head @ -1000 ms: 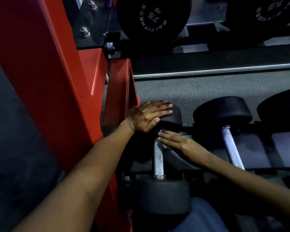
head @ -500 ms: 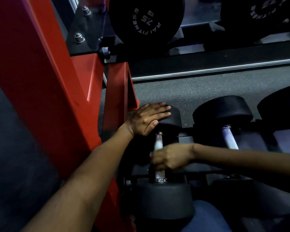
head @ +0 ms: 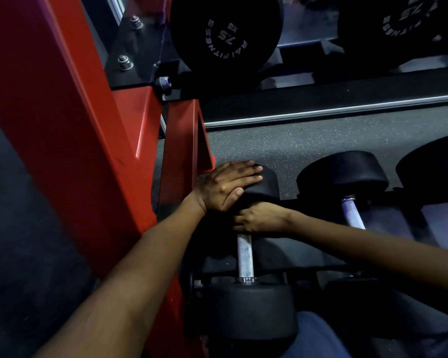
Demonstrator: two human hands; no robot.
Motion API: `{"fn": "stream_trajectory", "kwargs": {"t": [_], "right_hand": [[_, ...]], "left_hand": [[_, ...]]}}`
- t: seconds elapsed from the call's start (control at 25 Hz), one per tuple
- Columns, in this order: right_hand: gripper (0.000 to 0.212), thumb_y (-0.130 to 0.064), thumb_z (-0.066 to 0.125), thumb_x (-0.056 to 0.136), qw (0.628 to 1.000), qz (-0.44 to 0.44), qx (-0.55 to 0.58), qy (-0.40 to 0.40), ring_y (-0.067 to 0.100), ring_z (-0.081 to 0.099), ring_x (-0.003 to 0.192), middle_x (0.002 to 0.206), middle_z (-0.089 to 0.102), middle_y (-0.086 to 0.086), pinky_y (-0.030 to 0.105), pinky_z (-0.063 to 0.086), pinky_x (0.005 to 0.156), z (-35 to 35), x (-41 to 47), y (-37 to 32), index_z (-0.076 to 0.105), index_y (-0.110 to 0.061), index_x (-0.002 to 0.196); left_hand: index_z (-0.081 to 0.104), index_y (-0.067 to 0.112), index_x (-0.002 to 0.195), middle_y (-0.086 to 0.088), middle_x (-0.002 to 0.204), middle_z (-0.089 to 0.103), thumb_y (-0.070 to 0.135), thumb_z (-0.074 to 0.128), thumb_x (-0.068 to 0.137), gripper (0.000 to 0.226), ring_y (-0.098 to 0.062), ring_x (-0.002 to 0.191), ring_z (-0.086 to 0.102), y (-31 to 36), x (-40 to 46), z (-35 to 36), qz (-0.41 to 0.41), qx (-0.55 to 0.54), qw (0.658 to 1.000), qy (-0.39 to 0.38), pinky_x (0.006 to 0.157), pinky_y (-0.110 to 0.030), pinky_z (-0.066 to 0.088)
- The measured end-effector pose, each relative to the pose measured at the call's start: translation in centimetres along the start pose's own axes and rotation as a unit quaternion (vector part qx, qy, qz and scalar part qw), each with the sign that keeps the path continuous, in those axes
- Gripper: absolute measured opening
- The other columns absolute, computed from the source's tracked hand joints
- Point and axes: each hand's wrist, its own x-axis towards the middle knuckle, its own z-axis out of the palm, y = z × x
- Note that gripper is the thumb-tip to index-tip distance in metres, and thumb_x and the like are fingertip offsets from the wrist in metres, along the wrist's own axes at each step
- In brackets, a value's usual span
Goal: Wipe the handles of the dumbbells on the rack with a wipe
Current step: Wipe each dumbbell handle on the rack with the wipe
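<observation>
Gripping the far end of the knurled silver steel handle (head: 245, 257), the right hand (head: 260, 219) has its fingers curled round the bar just below the far black rubber head (head: 263, 187) of the leftmost dumbbell; whether a wipe sits under those fingers I cannot tell, since none shows. The left hand (head: 225, 188) lies flat with straight fingers on top of that far head, pressing it down, so it holds nothing. This dumbbell rests on the lowest tier of the rack, right beside the red painted steel upright (head: 62, 112), its near head (head: 248, 310) closest to the person. It looks heavy and stiff, unlikely to shift easily, though round heads could roll in the cradle, which is probably why 1 hand steadies it. The knurling should drag on cloth, so a wrap-around hold sliding along the bar seems the sensible way to work. The bare stretch of handle runs from the right hand toward the near head. A 2nd dumbbell's bluish metal handle (head: 352, 214) lies just to the right.
</observation>
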Motion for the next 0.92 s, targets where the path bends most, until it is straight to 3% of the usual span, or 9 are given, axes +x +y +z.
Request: {"fn": "stream_trajectory", "kwargs": {"t": [0.12, 0.2, 0.24, 0.36, 0.4, 0.48, 0.56, 0.76, 0.92], "right_hand": [[0.043, -0.014, 0.032, 0.086, 0.99, 0.105, -0.007, 0.093, 0.017, 0.064, 0.103, 0.112, 0.067, 0.004, 0.026, 0.051, 0.085, 1.7, -3.1, -1.5, 0.067, -0.012, 0.112], [0.046, -0.011, 0.026, 0.093, 0.93, 0.311, 0.172, 0.092, 0.005, 0.048, 0.122, 0.132, 0.056, 0.003, 0.012, 0.038, 0.096, 1.3, -5.0, -5.3, 0.053, -0.013, 0.13], [0.04, -0.008, 0.029, 0.097, 0.836, 0.439, 0.311, 0.109, 0.005, 0.053, 0.116, 0.125, 0.06, 0.007, 0.005, 0.039, 0.086, 1.2, -4.9, -7.1, 0.055, -0.012, 0.126], [0.027, 0.007, 0.036, 0.095, 0.39, 0.619, 0.643, 0.225, 0.019, 0.065, 0.068, 0.086, 0.06, 0.021, 0.011, 0.049, 0.052, 0.5, -1.9, -6.9, 0.058, 0.0, 0.082], [0.033, 0.008, 0.032, 0.094, 0.293, 0.598, 0.709, 0.231, 0.014, 0.058, 0.061, 0.079, 0.055, 0.016, 0.016, 0.05, 0.048, 0.3, -0.8, -5.7, 0.053, -0.006, 0.074], [0.035, 0.005, 0.026, 0.094, 0.188, 0.581, 0.76, 0.223, 0.01, 0.046, 0.057, 0.071, 0.047, 0.004, 0.02, 0.047, 0.045, -1.1, 1.1, -3.8, 0.049, -0.013, 0.074], [0.035, 0.005, 0.026, 0.092, 0.153, 0.602, 0.745, 0.241, 0.009, 0.046, 0.05, 0.066, 0.045, 0.002, 0.019, 0.041, 0.041, -2.5, 2.4, -3.2, 0.047, -0.014, 0.071], [0.018, 0.009, 0.047, 0.08, 0.291, 0.63, 0.679, 0.239, 0.012, 0.044, 0.057, 0.063, 0.047, 0.004, 0.019, 0.038, 0.045, -1.6, 4.1, -4.1, 0.05, -0.006, 0.071], [0.028, 0.008, 0.036, 0.086, 0.154, 0.518, 0.817, 0.199, 0.012, 0.053, 0.047, 0.058, 0.058, 0.003, 0.025, 0.049, 0.053, 0.7, 2.5, -3.2, 0.052, -0.01, 0.073]], "left_hand": [[0.059, 0.005, 0.13, -0.013, 0.139, 0.054, 0.032, 0.018, 0.103, 0.056, -0.027, 0.134, 0.045, 0.0, 0.0, 0.0, 0.003, 0.0, 1.0, 0.003, 0.104, -0.044, 0.039], [0.06, 0.005, 0.129, -0.013, 0.138, 0.055, 0.032, 0.019, 0.103, 0.056, -0.027, 0.133, 0.046, 0.1, 0.1, -0.1, -0.003, -0.005, 1.0, 0.004, 0.104, -0.044, 0.039], [0.06, 0.005, 0.129, -0.013, 0.138, 0.055, 0.032, 0.019, 0.103, 0.056, -0.027, 0.133, 0.046, 0.2, 0.1, -0.1, -0.005, -0.005, 1.0, 0.005, 0.104, -0.044, 0.04], [0.061, 0.005, 0.128, -0.013, 0.138, 0.055, 0.032, 0.019, 0.102, 0.056, -0.027, 0.133, 0.046, 0.2, 0.0, -0.1, 0.003, 0.001, 1.0, 0.011, 0.104, -0.043, 0.039], [0.061, 0.004, 0.128, -0.013, 0.138, 0.055, 0.032, 0.02, 0.102, 0.056, -0.027, 0.133, 0.046, 0.1, 0.1, -0.1, 0.003, -0.001, 1.0, 0.01, 0.103, -0.043, 0.04], [0.06, 0.004, 0.128, -0.014, 0.137, 0.056, 0.032, 0.02, 0.102, 0.055, -0.027, 0.132, 0.046, 0.2, 0.1, -0.1, 0.001, -0.006, 1.0, 0.012, 0.103, -0.043, 0.039], [0.059, 0.005, 0.129, -0.013, 0.137, 0.056, 0.032, 0.019, 0.103, 0.054, -0.028, 0.132, 0.046, 0.3, 0.0, 0.1, 0.002, -0.002, 1.0, 0.016, 0.104, -0.043, 0.039], [0.059, 0.005, 0.13, -0.013, 0.138, 0.055, 0.033, 0.018, 0.103, 0.056, -0.027, 0.133, 0.046, 0.0, -0.1, 0.2, 0.002, -0.005, 1.0, 0.011, 0.103, -0.044, 0.04], [0.06, 0.005, 0.129, -0.013, 0.138, 0.055, 0.032, 0.019, 0.103, 0.056, -0.027, 0.133, 0.046, 0.1, 0.1, 0.1, 0.0, -0.005, 1.0, 0.011, 0.104, -0.043, 0.039]]}}
